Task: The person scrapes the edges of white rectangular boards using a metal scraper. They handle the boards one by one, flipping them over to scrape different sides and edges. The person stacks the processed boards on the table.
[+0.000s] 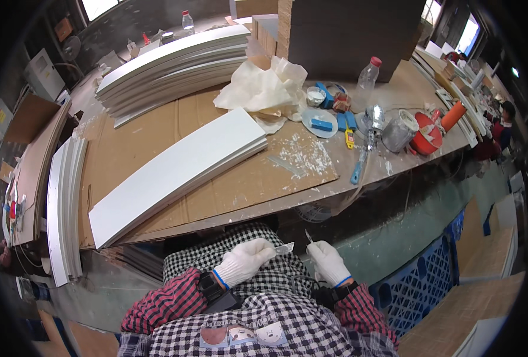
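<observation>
Both my hands wear white knit gloves and are over my checkered apron [198, 256], below the table's front edge. My left hand [244, 262] is closed on a small flat scraper blade [284, 249], greyish and smeared with white, pointing right. In my right hand [328, 263] the fingers pinch a thin, narrow blade [309, 236] seen nearly edge-on; its exact kind is too small to make out. The two pieces are close together but apart. Beyond them on the table lies a short stack of long white boards [177, 172], set at a slant.
Brown cardboard [228, 199] with white flecks covers the tabletop. A taller pile of white boards [174, 65] and crumpled cream paper [264, 86] are at the back. On the right stand a bottle [368, 80], a red bowl [425, 140] and a blue-handled brush [357, 171]. A blue plastic crate [415, 285] is at lower right.
</observation>
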A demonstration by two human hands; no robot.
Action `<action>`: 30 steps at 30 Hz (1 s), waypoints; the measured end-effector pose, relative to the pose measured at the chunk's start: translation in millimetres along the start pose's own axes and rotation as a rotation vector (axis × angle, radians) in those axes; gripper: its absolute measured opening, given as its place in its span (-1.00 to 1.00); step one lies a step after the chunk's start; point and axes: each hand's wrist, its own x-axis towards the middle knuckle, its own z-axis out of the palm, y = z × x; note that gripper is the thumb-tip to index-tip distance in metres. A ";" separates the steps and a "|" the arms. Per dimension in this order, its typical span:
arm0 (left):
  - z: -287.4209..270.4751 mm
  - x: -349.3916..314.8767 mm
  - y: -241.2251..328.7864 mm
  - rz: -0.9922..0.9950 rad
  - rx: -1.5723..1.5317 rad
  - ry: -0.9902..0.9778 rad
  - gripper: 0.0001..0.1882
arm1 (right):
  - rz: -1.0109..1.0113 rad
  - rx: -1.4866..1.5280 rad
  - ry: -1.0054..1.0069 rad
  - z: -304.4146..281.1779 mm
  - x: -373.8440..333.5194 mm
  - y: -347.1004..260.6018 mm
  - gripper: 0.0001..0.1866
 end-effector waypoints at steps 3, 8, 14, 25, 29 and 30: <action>2.6 3.1 -4.8 0.008 0.041 0.026 -0.78 | -0.182 -0.028 -0.147 5.8 -16.9 -19.3 -0.68; 1.8 2.1 -0.2 -0.088 -0.022 -0.019 -0.77 | -0.216 -0.288 -0.117 6.0 1.4 -16.9 -0.60; -6.3 8.7 -16.0 0.063 -0.155 -0.249 -0.63 | -0.189 -0.068 -0.005 4.6 -5.5 -26.3 -0.62; -7.9 -9.5 -12.0 0.031 -0.310 -0.691 -0.52 | -0.250 -0.265 -0.003 14.8 -0.5 -43.6 -0.62; -8.7 -10.1 -15.6 0.035 -0.556 -0.662 -0.54 | -0.286 -0.149 0.172 -8.2 12.4 -59.6 -0.65; -8.5 -9.2 -16.0 0.027 -0.568 -0.650 -0.53 | -0.327 -0.178 0.211 -16.8 17.0 -71.2 -0.62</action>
